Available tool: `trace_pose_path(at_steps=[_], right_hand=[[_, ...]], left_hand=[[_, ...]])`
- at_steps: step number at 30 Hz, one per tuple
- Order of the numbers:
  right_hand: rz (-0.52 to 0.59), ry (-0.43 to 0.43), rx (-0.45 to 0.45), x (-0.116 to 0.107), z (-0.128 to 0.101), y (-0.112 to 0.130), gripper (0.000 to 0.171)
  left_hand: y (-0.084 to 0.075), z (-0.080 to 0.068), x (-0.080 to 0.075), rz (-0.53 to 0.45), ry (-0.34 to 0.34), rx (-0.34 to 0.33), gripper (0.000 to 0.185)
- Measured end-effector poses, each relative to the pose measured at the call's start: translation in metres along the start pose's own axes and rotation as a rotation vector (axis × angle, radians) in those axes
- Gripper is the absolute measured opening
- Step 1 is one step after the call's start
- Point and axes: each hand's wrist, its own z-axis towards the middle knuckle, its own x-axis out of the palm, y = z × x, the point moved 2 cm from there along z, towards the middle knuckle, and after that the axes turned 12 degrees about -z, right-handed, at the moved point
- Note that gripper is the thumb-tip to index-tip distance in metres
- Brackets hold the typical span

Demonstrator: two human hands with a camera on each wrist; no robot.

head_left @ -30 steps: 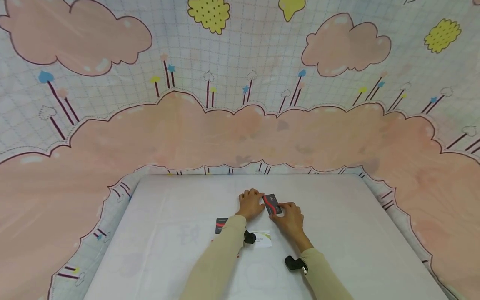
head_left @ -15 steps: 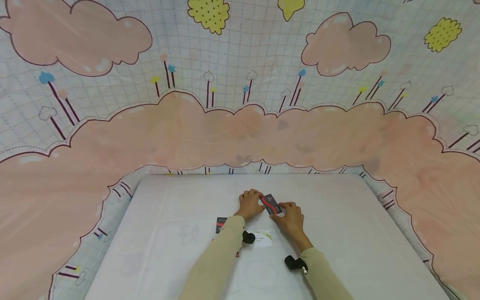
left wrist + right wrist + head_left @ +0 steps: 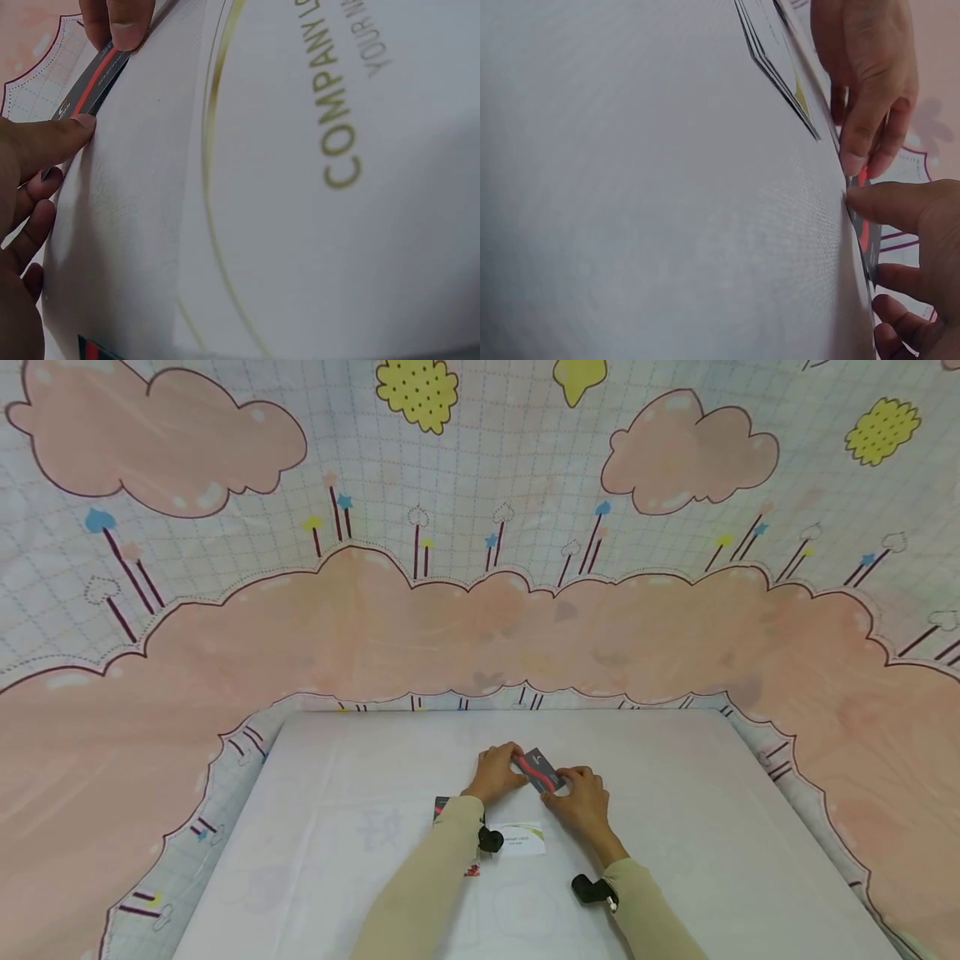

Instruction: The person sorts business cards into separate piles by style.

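In the head view, a dark grey business card with a red wavy stripe (image 3: pixel 540 771) lies tilted between both hands near the table's far half. My left hand (image 3: pixel 495 774) holds its left end, thumb and fingertips at the edges. At its lower right end, my right hand (image 3: pixel 583 802) grips it between thumb and finger. The left wrist view shows the left thumb (image 3: pixel 75 131) on the striped card (image 3: pixel 86 86). In the right wrist view the right thumb (image 3: pixel 889 204) and a finger frame the card (image 3: pixel 865 232), partly hidden by the fingers.
White cards with a green-gold curve (image 3: pixel 522 839) lie stacked nearer the body. Another dark card (image 3: pixel 441 807) and a small reddish printed piece (image 3: pixel 472 869) are partly covered by the left sleeve. All lie on a white table (image 3: pixel 337 860) with a patterned cloth behind.
The dark card has turned a little counterclockwise, its upper end swinging left. My left hand has shifted slightly left with it, while the right hand stays nearly in place.
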Motion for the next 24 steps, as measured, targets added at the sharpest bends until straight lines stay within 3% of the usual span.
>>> trace_pose_path(at_steps=[11, 18, 24], right_hand=[[0.011, -0.003, -0.017, -0.0024, -0.0016, -0.0015, 0.054], [-0.025, 0.023, -0.027, -0.0029, -0.0022, 0.0019, 0.063], [0.016, 0.01, -0.034, -0.0076, -0.0039, 0.0036, 0.061]], left_hand=[[-0.0041, -0.0042, -0.0001, 0.017, -0.011, 0.009, 0.042], [-0.0055, -0.0059, -0.001, 0.022, -0.016, 0.009, 0.041], [-0.0078, -0.0089, -0.0031, 0.018, -0.033, 0.009, 0.043]])
